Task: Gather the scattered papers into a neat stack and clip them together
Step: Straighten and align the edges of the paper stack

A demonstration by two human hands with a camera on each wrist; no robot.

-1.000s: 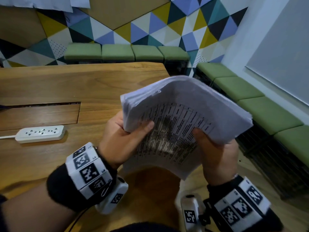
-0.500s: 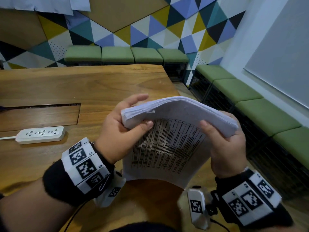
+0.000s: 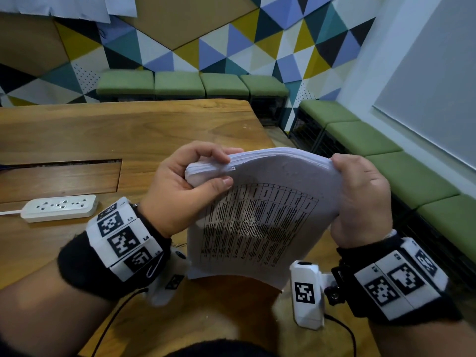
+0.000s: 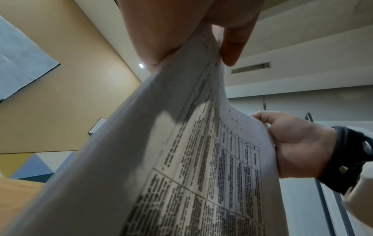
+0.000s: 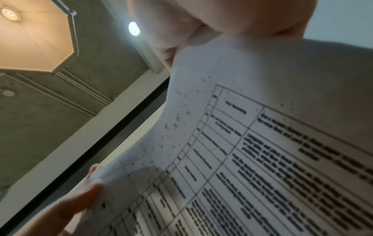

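Stack [image 3: 260, 217] lower now, between two hands [image 3: 177, 194].

Thick paper stack [image 3: 260, 228], printed table facing up, bent, held upright.

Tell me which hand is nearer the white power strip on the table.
Left. The left hand grips the paper stack just right of the power strip; the right hand holds the stack's far side.

Paper stack [image 3: 260, 222]: above the table's [image 3: 128, 130] near right part, between left hand [image 3: 177, 194] and right hand [image 3: 360, 202].
Power strip [image 3: 59, 208]: on table, left of the hands.
Benches [image 3: 177, 83]: behind the table.
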